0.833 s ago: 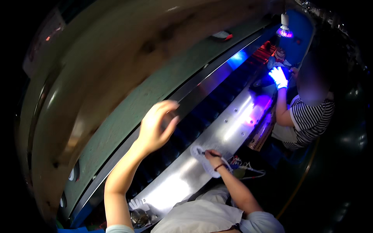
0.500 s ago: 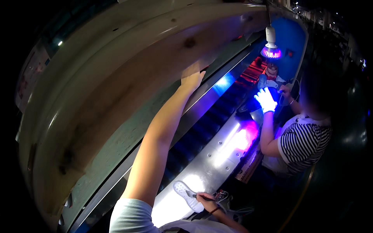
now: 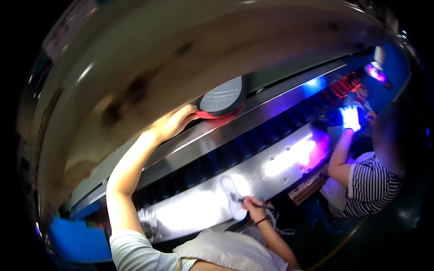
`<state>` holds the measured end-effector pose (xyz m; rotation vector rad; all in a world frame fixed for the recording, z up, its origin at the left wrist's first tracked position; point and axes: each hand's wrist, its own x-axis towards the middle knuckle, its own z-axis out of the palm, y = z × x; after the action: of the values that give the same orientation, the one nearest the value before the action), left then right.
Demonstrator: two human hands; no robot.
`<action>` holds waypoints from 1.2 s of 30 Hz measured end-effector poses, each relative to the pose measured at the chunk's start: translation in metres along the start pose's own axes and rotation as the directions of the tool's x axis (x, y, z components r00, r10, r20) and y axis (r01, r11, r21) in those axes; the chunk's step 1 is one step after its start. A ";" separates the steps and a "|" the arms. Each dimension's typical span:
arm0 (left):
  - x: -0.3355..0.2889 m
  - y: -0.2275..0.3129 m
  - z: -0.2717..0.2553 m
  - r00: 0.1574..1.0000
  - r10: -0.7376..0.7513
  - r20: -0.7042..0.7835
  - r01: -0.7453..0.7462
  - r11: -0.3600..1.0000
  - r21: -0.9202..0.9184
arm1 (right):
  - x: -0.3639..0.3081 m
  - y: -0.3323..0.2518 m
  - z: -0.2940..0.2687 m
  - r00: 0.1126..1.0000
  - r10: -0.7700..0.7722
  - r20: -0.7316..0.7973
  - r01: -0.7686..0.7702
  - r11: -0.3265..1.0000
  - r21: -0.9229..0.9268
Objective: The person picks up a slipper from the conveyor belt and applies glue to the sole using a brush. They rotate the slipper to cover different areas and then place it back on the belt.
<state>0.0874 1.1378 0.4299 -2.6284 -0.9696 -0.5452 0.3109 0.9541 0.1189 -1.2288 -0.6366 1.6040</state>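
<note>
My left hand (image 3: 174, 122), near the middle of the frame, pinches the lower left end of a shoe with a grey ridged sole, black rim and red edge (image 3: 224, 97); the sole faces me, and I cannot tell how all my fingers lie. The shoe is at upper centre, in front of a long green belt (image 3: 282, 77) and its shiny metal rail, below a large curved tan panel (image 3: 158, 54). My right hand (image 3: 253, 207), lower and right of centre, pinches a slim dark pen-like tool (image 3: 260, 206), its tip at a white sole-shaped piece (image 3: 229, 187) that lies on the bright metal tabletop (image 3: 190, 212). A dark red beaded bracelet (image 3: 261, 221) circles my right wrist. A row of dark rollers (image 3: 212, 162) runs between tabletop and rail. At the right of the frame, a co-worker in a black-and-white striped top (image 3: 373, 185) wears a white glove (image 3: 350, 118) glowing blue-white near a lit purple-pink lamp (image 3: 376, 72). A brown cardboard box (image 3: 309, 186) sits beside the tabletop, and a blue shape (image 3: 77, 239) fills the lower left.
</note>
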 end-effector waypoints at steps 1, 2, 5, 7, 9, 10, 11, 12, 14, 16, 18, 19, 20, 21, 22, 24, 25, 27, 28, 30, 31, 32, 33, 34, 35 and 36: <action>-0.039 0.007 -0.016 0.997 -0.077 0.025 0.078 0.996 -0.044 | 0.000 0.000 0.001 0.999 0.034 0.028 -0.036 0.998 0.058; -0.076 0.013 -0.034 0.994 -0.105 0.030 0.106 0.994 -0.039 | 0.000 0.000 0.003 0.998 0.049 0.039 -0.052 0.993 0.105; -0.177 0.051 -0.070 0.959 -0.275 -0.066 0.270 0.960 -0.078 | -0.004 0.000 0.009 0.999 0.035 0.023 -0.037 0.995 0.098; -0.228 0.085 -0.084 0.879 -0.416 -0.234 0.380 0.906 -0.185 | -0.009 0.002 0.016 1.000 0.004 0.004 -0.004 0.990 0.142; -0.250 0.112 -0.071 0.668 -0.492 -0.559 0.311 0.866 -0.391 | -0.016 0.003 0.026 0.999 -0.032 -0.002 0.032 0.981 0.192; -0.256 0.123 -0.059 0.524 -0.590 -0.615 0.341 0.806 -0.483 | -0.019 0.004 0.030 0.998 -0.058 0.009 0.055 0.977 0.207; -0.256 0.127 -0.046 0.404 -0.694 -0.596 0.309 0.717 -0.625 | -0.024 0.005 0.036 0.997 -0.075 -0.020 0.077 0.975 0.209; -0.256 0.130 -0.035 0.312 -0.812 -0.492 0.173 0.558 -0.811 | -0.029 0.006 0.043 0.996 -0.085 -0.033 0.089 0.976 0.200; -0.255 0.126 -0.027 0.193 -0.951 -0.241 -0.005 0.245 -0.970 | -0.042 0.006 0.054 0.994 -0.107 -0.021 0.109 0.969 0.220; -0.260 0.114 -0.038 0.359 -0.906 0.226 -0.256 -0.328 -0.909 | -0.056 0.005 0.060 0.990 -0.124 -0.063 0.134 0.974 0.183; -0.266 0.101 -0.055 0.604 -0.735 0.308 -0.308 -0.572 -0.760 | -0.067 0.005 0.063 0.988 -0.113 -0.110 0.127 0.983 0.133; -0.273 0.102 -0.061 0.589 -0.734 0.338 -0.289 -0.581 -0.761 | -0.073 0.005 0.062 0.985 -0.154 -0.074 0.163 0.976 0.146; -0.279 0.105 -0.064 0.654 -0.710 0.259 -0.329 -0.576 -0.748 | -0.076 0.005 0.061 0.985 -0.145 -0.097 0.158 0.978 0.139; -0.291 0.109 -0.067 0.645 -0.709 0.284 -0.322 -0.589 -0.741 | -0.079 0.005 0.058 0.982 -0.149 -0.116 0.162 0.980 0.118; -0.302 0.119 -0.064 0.619 -0.732 0.284 -0.369 -0.591 -0.718 | -0.080 0.005 0.056 0.977 -0.185 -0.104 0.197 0.974 0.114; -0.332 0.141 -0.052 0.614 -0.770 0.174 -0.408 -0.498 -0.765 | -0.081 0.006 0.050 0.977 -0.182 -0.109 0.194 0.974 0.114; -0.346 0.151 -0.043 0.622 -0.775 0.114 -0.464 -0.482 -0.743 | -0.080 0.006 0.048 0.971 -0.192 -0.142 0.209 0.971 0.114; -0.366 0.156 -0.029 0.694 -0.702 0.160 -0.538 -0.653 -0.533 | -0.078 0.005 0.045 0.980 -0.175 -0.097 0.183 0.980 0.084; -0.374 0.157 -0.025 0.800 -0.579 0.155 -0.489 -0.780 -0.390 | -0.078 0.004 0.044 0.977 -0.181 -0.113 0.188 0.981 0.054; -0.383 0.164 -0.022 0.634 -0.718 0.289 -0.297 -0.571 -0.765 | -0.075 0.001 0.043 0.985 -0.170 -0.038 0.172 0.984 0.046; -0.386 0.169 -0.023 0.582 -0.759 0.290 -0.263 -0.514 -0.817 | -0.074 -0.002 0.043 0.984 -0.176 -0.014 0.176 0.984 0.038; -0.386 0.175 -0.023 0.569 -0.774 0.279 -0.253 -0.488 -0.836 | -0.073 -0.003 0.042 0.976 -0.216 0.034 0.214 0.975 0.051; -0.386 0.186 -0.024 0.572 -0.784 0.241 -0.260 -0.452 -0.853 | -0.073 -0.005 0.040 0.973 -0.229 0.042 0.226 0.972 0.065; -0.387 0.195 -0.024 0.547 -0.811 0.206 -0.285 -0.412 -0.865 | -0.074 -0.007 0.038 0.970 -0.231 0.077 0.225 0.971 0.075; -0.386 0.203 -0.021 0.549 -0.831 0.089 -0.375 -0.341 -0.862 | -0.074 -0.009 0.035 0.980 -0.197 0.040 0.195 0.980 0.038; -0.387 0.209 -0.018 0.587 -0.809 -0.033 -0.409 -0.261 -0.875 | -0.075 -0.010 0.031 0.968 -0.233 0.090 0.230 0.972 0.040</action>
<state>-0.0498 0.7613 0.2469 -1.9219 -0.7676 -3.7419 0.2866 0.8943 0.1689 -1.0215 -0.7846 1.4754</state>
